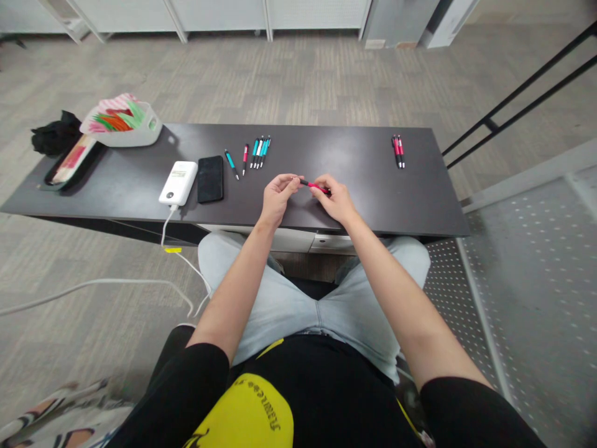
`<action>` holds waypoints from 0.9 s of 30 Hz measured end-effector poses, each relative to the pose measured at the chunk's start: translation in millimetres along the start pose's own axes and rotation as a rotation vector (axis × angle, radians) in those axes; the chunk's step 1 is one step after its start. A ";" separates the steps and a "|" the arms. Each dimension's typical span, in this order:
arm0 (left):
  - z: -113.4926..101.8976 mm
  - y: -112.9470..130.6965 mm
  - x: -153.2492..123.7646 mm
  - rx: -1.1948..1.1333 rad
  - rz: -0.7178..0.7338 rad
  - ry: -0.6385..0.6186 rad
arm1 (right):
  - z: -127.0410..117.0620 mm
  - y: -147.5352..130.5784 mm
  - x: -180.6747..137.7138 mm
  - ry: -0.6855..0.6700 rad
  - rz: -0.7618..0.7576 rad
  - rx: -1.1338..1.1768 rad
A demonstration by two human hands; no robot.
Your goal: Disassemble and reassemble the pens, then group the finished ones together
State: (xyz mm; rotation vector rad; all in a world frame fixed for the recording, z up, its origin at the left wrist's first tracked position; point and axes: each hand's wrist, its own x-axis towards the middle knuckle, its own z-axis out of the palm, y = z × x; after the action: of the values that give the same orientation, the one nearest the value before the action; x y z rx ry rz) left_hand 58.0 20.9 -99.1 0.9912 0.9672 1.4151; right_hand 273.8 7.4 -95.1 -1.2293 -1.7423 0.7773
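Note:
Between my two hands, just above the near part of the dark desk (pixel 354 162), is a red and black pen (pixel 313 185). My left hand (pixel 280 194) pinches its black end with thumb and fingers. The fingers of my right hand (pixel 336 198) close round the other end and hide part of it. Left of my hands lie several blue, white and red pens in a row (pixel 260 152). A single red pen (pixel 245 159) and a blue pen (pixel 231 164) lie beside that row. Red pens (pixel 398 152) lie together farther right.
A black phone-like slab (pixel 210 179) and a white power bank (pixel 178 182) with a cable lie on the left. Beyond them are a white basket (pixel 135 134) of colourful items, an open pencil case (pixel 69 167) and a black bundle (pixel 56 133). Black metal bars (pixel 492 124) stand at right.

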 end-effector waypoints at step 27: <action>-3.3 -15.9 -6.1 0.006 0.111 -0.034 | -5.2 0.8 -1.6 -0.192 0.030 0.054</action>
State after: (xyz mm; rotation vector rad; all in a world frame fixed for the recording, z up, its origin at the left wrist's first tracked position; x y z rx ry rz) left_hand 60.1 15.8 -115.5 1.0839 0.9034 1.4826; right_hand 279.1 6.3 -93.9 -1.1792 -1.8467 0.9807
